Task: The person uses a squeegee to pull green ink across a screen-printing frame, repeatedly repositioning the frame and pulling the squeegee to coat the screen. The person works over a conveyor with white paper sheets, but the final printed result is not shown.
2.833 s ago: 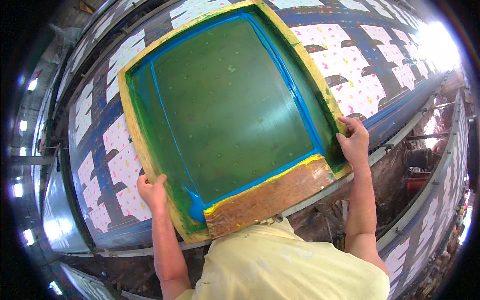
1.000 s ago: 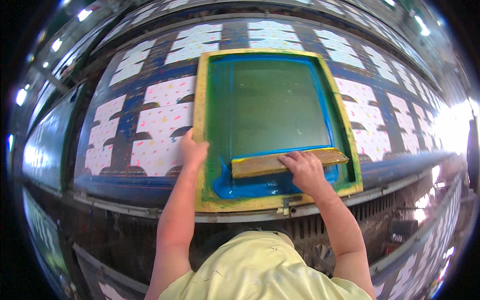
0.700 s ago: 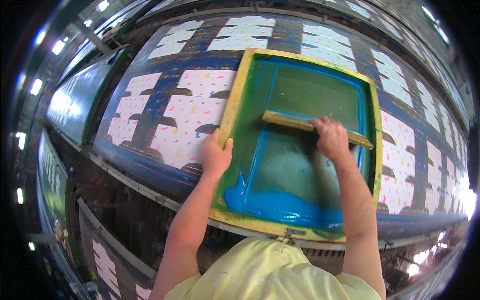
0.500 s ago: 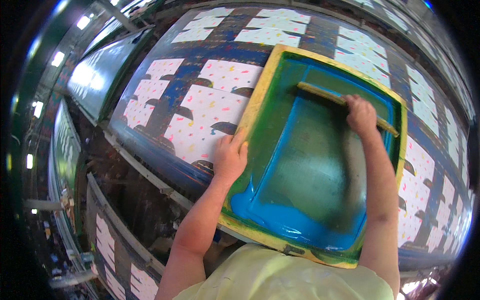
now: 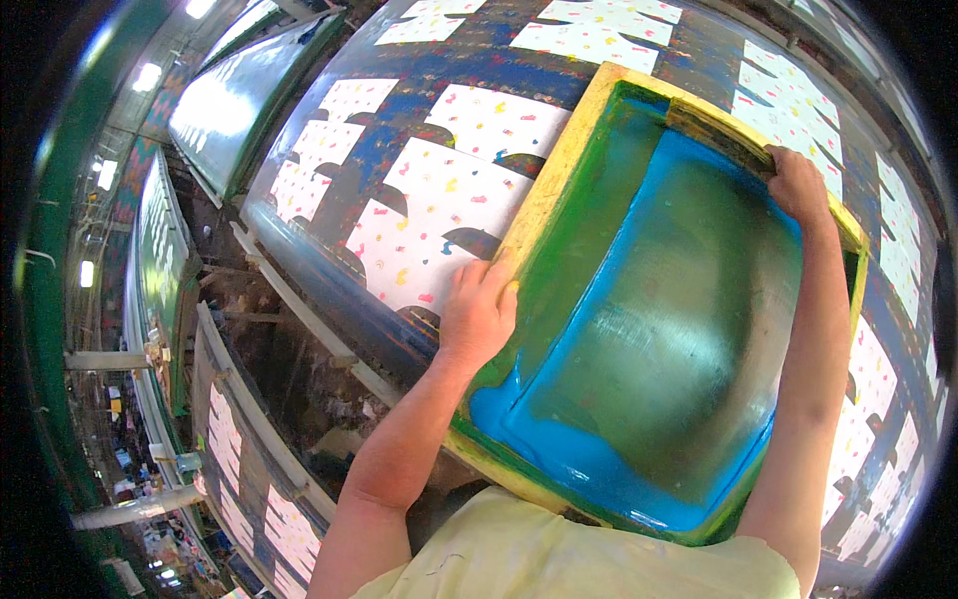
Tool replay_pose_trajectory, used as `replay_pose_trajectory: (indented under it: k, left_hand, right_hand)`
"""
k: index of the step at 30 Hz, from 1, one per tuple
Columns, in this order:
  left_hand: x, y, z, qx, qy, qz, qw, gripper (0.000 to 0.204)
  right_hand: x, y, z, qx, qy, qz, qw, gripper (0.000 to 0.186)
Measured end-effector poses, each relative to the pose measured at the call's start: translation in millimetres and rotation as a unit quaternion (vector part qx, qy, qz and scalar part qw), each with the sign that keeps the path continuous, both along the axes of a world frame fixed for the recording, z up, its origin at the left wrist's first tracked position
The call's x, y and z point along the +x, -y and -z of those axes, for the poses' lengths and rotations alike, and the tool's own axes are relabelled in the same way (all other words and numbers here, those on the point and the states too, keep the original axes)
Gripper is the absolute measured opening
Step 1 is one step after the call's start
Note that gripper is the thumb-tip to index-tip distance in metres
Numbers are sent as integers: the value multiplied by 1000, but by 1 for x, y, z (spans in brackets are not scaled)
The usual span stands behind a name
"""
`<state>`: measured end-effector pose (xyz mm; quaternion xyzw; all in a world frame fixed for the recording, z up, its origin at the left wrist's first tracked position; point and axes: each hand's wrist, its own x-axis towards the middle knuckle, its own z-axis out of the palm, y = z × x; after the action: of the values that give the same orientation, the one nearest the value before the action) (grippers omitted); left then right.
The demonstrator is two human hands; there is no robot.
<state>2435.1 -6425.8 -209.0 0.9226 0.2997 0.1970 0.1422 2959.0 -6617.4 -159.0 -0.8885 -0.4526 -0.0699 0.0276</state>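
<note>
so the big yellow-edged wooden frame (image 5: 544, 195) sits slanted on the long dark surface (image 5: 489, 68), its near end right by the pale yellow shirt (image 5: 559, 559); left hand (image 5: 477, 314) is on the frame's left rail, fingers on the outside and thumb over the top, so that one's definitely grasping it; right arm stretches across the frame's right part and the right hand (image 5: 796, 185) is up at the far end, fingers curled down by the wooden board (image 5: 718, 135) that's up against the far rail; honestly can't tell if they're clenched on the board, the rail or both; inside the frame there's a shiny green sheet (image 5: 659, 329) with blue paste (image 5: 569, 454) pooled thick at the near end and running in a line up the left; around the frame on that same surface are rows of white pieces (image 5: 429, 225) with pink and yellow specks; more white pieces on another surface at lower left
</note>
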Motion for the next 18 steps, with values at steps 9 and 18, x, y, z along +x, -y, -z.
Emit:
replay_pose_trajectory:
  k: [9, 18]
  left_hand:
    - [-2, -4, 2, -16, -3, -1, 1000, 53]
    - [0, -10, 5, -70, -2, -64, 996, 53]
  right_hand:
    - [-138, 55, -23, -11, -51, -33, 998, 32]
    - [-356, 134, -45, -45, -111, -41, 992, 37]
